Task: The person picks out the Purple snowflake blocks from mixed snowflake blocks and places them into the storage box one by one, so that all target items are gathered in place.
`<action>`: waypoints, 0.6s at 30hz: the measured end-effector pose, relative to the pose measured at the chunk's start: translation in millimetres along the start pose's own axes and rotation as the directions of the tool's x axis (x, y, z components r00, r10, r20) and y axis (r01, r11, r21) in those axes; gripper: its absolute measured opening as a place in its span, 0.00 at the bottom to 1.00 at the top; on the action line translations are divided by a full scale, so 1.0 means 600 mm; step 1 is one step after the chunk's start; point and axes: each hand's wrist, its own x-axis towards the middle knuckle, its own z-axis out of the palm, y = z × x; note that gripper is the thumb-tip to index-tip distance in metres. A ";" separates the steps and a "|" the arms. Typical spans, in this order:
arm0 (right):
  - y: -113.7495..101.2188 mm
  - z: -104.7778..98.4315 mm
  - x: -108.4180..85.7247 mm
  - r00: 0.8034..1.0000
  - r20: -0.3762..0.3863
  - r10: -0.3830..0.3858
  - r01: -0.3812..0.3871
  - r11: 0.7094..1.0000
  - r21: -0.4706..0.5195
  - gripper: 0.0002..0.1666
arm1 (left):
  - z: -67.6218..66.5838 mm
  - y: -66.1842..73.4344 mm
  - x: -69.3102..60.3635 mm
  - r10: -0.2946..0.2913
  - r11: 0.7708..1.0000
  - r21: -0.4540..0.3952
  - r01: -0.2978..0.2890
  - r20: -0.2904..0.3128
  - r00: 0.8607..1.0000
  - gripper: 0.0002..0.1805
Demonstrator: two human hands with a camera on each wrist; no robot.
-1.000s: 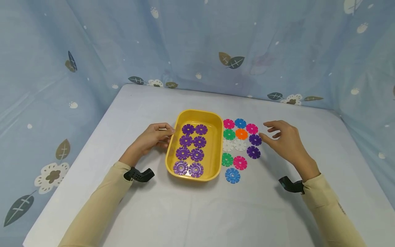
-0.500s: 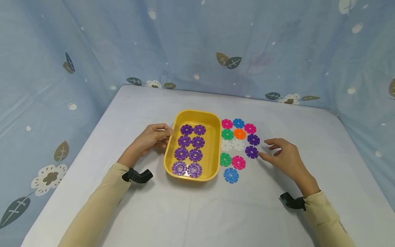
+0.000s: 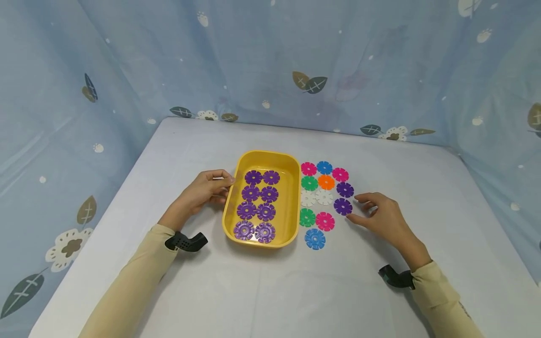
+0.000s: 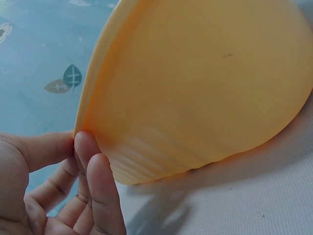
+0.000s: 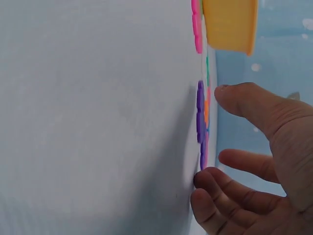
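Note:
My left hand (image 3: 207, 191) pinches the left rim of a yellow plastic tray (image 3: 288, 211); the left wrist view shows the thumb and fingers (image 4: 100, 186) at its edge. Inside the tray lie several purple snowflake discs (image 3: 266, 211), paired in rows. My right hand (image 3: 382, 217) hovers right of two more purple snowflake discs on the table, the nearer disc (image 3: 343, 206) and the farther disc (image 3: 345, 189). Its thumb and fingers are spread, with nothing between them. In the right wrist view the thumb (image 5: 239, 98) looks apart from the purple disc (image 5: 200, 112); contact at the fingertips cannot be judged.
Right of the tray, pink (image 3: 325, 221), green (image 3: 309, 183), blue (image 3: 315, 239), orange (image 3: 326, 182) and white snowflake discs (image 3: 324, 197) lie flat. A white cloth covers the table (image 3: 338, 291). Patterned blue curtains (image 3: 253, 61) stand behind and at the sides.
My right hand has come toward the table's front, from beside the farther purple disc to beside the nearer one. The left hand keeps its hold on the tray, and the view has shifted slightly.

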 end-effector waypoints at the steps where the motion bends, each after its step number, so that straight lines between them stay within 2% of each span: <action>1: -0.001 0.001 0.001 1.000 0.006 0.004 -0.004 1.000 0.002 0.33 | 0.000 0.001 -0.001 0.000 1.000 0.002 0.000 -0.001 1.000 0.16; 9: -0.007 0.011 0.010 1.000 0.021 -0.004 0.004 1.000 -0.017 0.33 | 0.000 0.002 0.000 -0.005 1.000 0.004 0.005 0.009 1.000 0.16; 18: -0.016 0.021 0.025 0.998 0.033 -0.047 0.050 0.994 -0.096 0.31 | -0.002 0.002 -0.002 -0.005 1.000 0.003 0.005 0.005 1.000 0.13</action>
